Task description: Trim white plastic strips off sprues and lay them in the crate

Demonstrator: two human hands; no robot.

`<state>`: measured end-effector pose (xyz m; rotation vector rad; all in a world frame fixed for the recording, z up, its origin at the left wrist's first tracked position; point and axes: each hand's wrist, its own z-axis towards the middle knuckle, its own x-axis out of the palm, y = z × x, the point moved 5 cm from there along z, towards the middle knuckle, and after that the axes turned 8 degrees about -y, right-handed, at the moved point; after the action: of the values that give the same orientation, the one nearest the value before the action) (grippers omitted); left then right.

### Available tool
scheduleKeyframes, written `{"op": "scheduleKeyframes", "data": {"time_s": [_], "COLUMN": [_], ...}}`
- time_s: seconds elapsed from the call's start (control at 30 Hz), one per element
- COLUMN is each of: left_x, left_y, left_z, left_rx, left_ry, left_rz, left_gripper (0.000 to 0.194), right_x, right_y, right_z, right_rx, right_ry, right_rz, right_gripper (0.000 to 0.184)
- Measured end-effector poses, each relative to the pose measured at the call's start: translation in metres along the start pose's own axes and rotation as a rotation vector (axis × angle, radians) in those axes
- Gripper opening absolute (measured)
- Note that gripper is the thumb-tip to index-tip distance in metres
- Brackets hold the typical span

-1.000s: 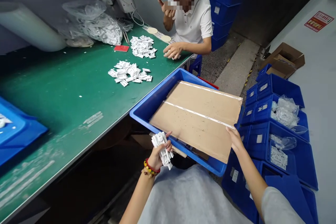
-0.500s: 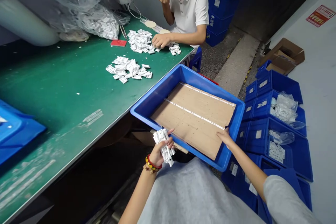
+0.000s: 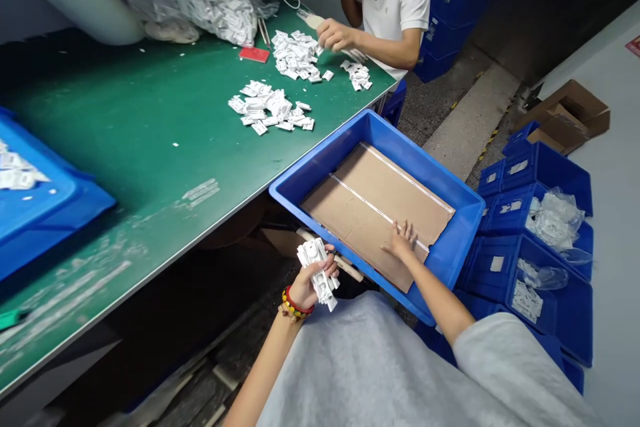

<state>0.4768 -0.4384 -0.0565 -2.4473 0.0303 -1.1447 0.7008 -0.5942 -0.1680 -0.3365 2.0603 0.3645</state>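
Observation:
My left hand [image 3: 306, 282], with a bead bracelet on its wrist, is closed around a bunch of small white plastic parts [image 3: 319, 271], held just in front of the near edge of a large blue bin [image 3: 458, 244]. A brown cardboard sheet [image 3: 374, 205] lies flat inside that bin. My right hand [image 3: 401, 243] rests on the sheet's near part with its fingers spread flat. The bin juts out past the edge of the green table [image 3: 130, 147].
A person in a white shirt [image 3: 400, 0] sits at the table's far end handling white parts [image 3: 296, 57]. Another pile of parts [image 3: 270, 110] lies mid-table, a plastic bag of them [image 3: 215, 3] at the back. A blue tray [image 3: 45, 200] sits left; stacked blue bins [image 3: 540, 227] stand right.
The cardboard sheet has dropped from resting tilted on the bin's rim to lying flat inside. My right hand moved from its right edge onto its surface. My left hand kept holding the parts.

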Motion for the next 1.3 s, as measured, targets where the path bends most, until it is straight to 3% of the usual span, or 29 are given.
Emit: {"op": "scheduleKeyframes", "data": {"time_s": [0.1,0.23,0.33,0.43,0.5,0.53,0.63,0.73,0.9,1.07,1.2,1.3], "left_x": [-0.007,-0.012,-0.011,-0.008,-0.006,-0.004,-0.003,-0.005,-0.004,0.006,0.006,-0.002], "left_y": [-0.004,-0.01,-0.014,-0.019,-0.022,-0.022,-0.025,-0.027,-0.026,-0.033,-0.045,-0.052], "left_z": [-0.009,-0.018,-0.022,-0.027,-0.029,-0.03,-0.03,-0.027,-0.015,0.003,0.01,0.008], "left_rx": [0.039,0.095,0.107,0.135,0.159,0.17,0.212,0.239,0.225,0.266,0.275,0.258], "left_ry": [-0.041,-0.094,-0.109,-0.119,-0.125,-0.132,-0.159,-0.221,-0.37,-0.5,-0.501,-0.49], "left_rz": [-0.022,-0.065,-0.081,-0.09,-0.085,-0.079,-0.07,-0.07,-0.049,-0.034,-0.041,-0.073], "left_gripper": [0.038,0.04,0.048,0.052,0.055,0.056,0.059,0.059,0.05,0.035,0.035,0.041], "right_x": [0.021,0.013,-0.014,-0.057,-0.093,-0.106,-0.112,-0.104,-0.094,-0.111,-0.103,-0.069], "right_y": [0.015,0.023,0.043,0.084,0.117,0.13,0.165,0.177,0.173,0.169,0.168,0.18], "right_z": [0.006,0.007,0.003,-0.027,-0.068,-0.09,-0.146,-0.164,-0.141,-0.112,-0.052,-0.001], "right_rx": [0.06,0.071,0.034,-0.127,-0.371,-0.459,-0.656,-0.667,-0.515,-0.566,-0.423,-0.342], "right_ry": [0.042,0.013,-0.035,-0.167,-0.338,-0.334,-0.003,0.172,0.292,0.061,-0.091,-0.09], "right_rz": [0.022,0.04,0.056,0.168,0.516,0.648,0.694,0.713,0.868,0.793,0.753,0.599], "right_gripper": [0.112,0.104,0.089,0.068,0.051,0.04,0.019,0.019,0.018,0.017,0.027,0.022]}}
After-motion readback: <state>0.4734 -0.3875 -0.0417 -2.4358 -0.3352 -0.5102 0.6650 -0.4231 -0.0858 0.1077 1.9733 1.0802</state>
